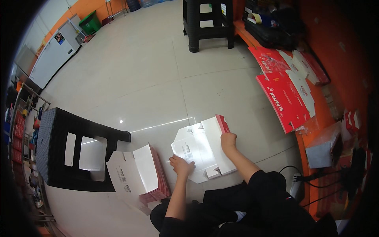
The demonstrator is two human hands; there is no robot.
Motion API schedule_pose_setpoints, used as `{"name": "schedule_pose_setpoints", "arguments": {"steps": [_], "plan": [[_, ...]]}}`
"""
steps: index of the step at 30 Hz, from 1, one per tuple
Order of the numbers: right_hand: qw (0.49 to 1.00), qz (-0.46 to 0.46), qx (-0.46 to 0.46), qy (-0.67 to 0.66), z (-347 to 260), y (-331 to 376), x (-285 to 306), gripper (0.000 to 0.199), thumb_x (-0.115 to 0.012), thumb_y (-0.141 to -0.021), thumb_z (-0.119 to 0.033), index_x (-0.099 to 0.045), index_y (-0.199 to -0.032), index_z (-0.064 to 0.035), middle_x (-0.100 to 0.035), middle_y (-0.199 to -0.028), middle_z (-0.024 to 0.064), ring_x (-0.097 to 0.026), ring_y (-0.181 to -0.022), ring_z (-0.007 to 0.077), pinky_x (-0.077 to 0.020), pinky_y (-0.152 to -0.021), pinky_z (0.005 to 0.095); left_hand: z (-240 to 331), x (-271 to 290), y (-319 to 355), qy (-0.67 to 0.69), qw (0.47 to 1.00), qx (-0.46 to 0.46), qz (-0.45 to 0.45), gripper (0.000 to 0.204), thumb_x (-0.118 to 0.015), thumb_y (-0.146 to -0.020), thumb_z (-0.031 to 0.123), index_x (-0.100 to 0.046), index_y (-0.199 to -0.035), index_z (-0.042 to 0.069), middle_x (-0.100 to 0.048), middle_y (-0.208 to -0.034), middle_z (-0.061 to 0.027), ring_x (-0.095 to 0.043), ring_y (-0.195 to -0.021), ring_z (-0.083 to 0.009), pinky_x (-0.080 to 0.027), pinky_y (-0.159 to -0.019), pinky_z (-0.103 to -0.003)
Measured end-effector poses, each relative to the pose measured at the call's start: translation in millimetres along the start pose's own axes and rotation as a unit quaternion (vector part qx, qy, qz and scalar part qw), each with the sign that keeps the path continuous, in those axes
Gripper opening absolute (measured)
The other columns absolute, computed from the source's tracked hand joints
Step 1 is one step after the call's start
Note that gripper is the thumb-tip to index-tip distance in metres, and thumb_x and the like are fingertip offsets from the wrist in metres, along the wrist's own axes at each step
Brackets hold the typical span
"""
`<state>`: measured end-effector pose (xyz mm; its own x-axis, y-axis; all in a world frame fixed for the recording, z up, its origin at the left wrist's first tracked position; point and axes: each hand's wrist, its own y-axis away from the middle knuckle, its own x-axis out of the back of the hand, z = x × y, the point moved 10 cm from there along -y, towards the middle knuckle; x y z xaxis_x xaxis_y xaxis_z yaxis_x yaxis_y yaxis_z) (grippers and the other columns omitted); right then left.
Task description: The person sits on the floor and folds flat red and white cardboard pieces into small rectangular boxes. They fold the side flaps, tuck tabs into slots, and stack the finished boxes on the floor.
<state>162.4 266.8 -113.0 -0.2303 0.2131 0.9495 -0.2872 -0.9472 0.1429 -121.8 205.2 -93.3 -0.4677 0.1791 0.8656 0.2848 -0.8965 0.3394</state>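
**Floor layout: carton centre, stack left, ledge right**

Carton (207,146) directly before the person. Left grip (182,166) on its left part, right grip (229,143) at its right edge. Carton stack (148,170) just left of it, near stool (47,146) left of the stack, rack (17,136) along the far left.

Far left: freezer (55,53), bin (90,23) just past its far end. Far stool (211,33) stands ahead on the floor (154,79), beside the ledge (245,36).

Ledge runs down the right side: bag (272,31) at far end, carton sheets (284,102) mid, box (325,148) nearer.
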Motion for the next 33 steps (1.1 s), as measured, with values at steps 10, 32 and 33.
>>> {"name": "schedule_pose_setpoints", "arguments": {"steps": [10, 32, 33], "plan": [[0.892, -0.033, 0.02, -0.449, 122.3, 12.9, -33.7, 0.051, -0.079, -0.066, -0.031, -0.065, -0.107, -0.004, -0.068, -0.101, 0.0173, -0.065, -0.095, 0.0336, -0.0522, -0.083, 0.0374, 15.6, -7.4, 15.4, 0.025, 1.0, -0.009, -0.007, 0.1, -0.083, -0.062, 0.028, -0.024, -0.132, -0.009, -0.033, -0.129, -0.0225, -0.035, -0.121, -0.0375, -0.042, -0.095, -0.051], [0.918, -0.107, 0.037, -0.381, 82.7, 15.4, 49.6, 0.048, -0.062, -0.069, -0.001, -0.049, -0.114, 0.0071, -0.062, -0.1, 0.0297, -0.061, -0.098, 0.0431, -0.0497, -0.088, 0.0438, 127.1, -94.8, 55.7, -0.205, 0.881, -0.393, -0.167, 0.141, -0.086, -0.042, 0.054, -0.008, -0.15, 0.006, -0.001, -0.158, -0.0096, -0.008, -0.145, -0.0301, -0.02, -0.106, -0.069], [0.922, -0.105, 0.039, -0.37, 75.8, 19.6, 60.5, 0.047, -0.062, -0.069, 0.0, -0.048, -0.114, 0.0077, -0.062, -0.097, 0.0307, -0.062, -0.095, 0.0435, -0.0505, -0.086, 0.0444, 125.6, -94.2, 55.0, -0.202, 0.884, -0.391, -0.158, 0.142, -0.086, -0.041, 0.054, -0.008, -0.15, 0.006, -0.002, -0.158, -0.0099, -0.008, -0.145, -0.0301, -0.02, -0.106, -0.069]]}}
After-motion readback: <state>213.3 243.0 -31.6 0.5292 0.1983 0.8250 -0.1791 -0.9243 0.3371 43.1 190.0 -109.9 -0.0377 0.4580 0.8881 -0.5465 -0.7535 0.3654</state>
